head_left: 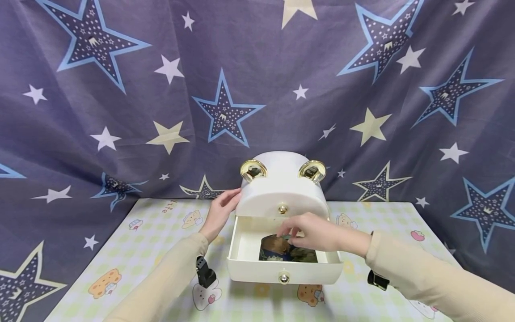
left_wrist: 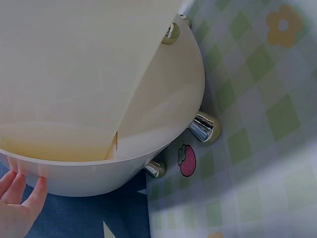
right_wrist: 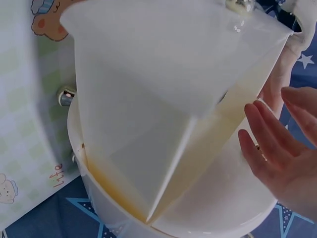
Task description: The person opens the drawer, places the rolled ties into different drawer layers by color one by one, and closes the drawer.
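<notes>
Steady the box [head_left: 281, 192] with the left hand [head_left: 220, 213], fingers straight against its 9 o'clock side. Keep the right hand [head_left: 315, 232] low over the open drawer [head_left: 284, 267], fingers loosely apart, holding nothing. Reach for the photo [head_left: 287, 254] lying flat inside, at 6 o'clock of the box. Mind the upper knob [head_left: 282, 208].

White drawer box [head_left: 281, 190]: rounded top, two gold ear-rings, gold knob; upright at table centre. Lower drawer [head_left: 284, 268]: pulled out toward 6 o'clock, gold knob on its front. Photo [head_left: 287, 251]: flat on drawer floor, dark-toned, partly covered.
</notes>
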Demonstrator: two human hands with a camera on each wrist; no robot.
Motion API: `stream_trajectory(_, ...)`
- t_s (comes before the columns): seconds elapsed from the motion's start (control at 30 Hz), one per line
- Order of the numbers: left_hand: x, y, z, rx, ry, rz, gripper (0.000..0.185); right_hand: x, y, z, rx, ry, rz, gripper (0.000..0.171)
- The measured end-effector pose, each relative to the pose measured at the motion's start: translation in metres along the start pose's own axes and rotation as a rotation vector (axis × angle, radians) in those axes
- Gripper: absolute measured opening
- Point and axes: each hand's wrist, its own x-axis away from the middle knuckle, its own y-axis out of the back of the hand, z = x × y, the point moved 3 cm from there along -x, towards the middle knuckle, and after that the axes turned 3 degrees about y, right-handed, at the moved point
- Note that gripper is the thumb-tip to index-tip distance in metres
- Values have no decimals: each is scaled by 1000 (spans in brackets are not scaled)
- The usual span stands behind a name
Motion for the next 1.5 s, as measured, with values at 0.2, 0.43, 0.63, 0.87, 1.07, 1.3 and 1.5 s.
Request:
stream_trajectory(0.2,0,0,0,8,-4,3,31,10,-3,6,-4,-15,-93,20)
stream_trajectory(0.43,0,1,0,4,2,3,32,18,-6,12,50,-10,-186,16)
stream_trajectory(0.63,1,1,0,7,1,4,32,27,-14,19,139,34,-261,16)
stream_trajectory(0.87,1,0,-1,6,5,2,32,35,-23,26,306,116,-367,19)
stream_trajectory(1.07,0,0,-1,2,10,-1,32,40,-27,32,366,184,-448,23)
stream_trajectory(1.3,-9,3,17,33,6,0,33,45,-32,37,455,280,-538,29)
stream_trajectory(1.5,-13,3,25,25,-20,-11,34,48,-39,39,444,293,-561,25)
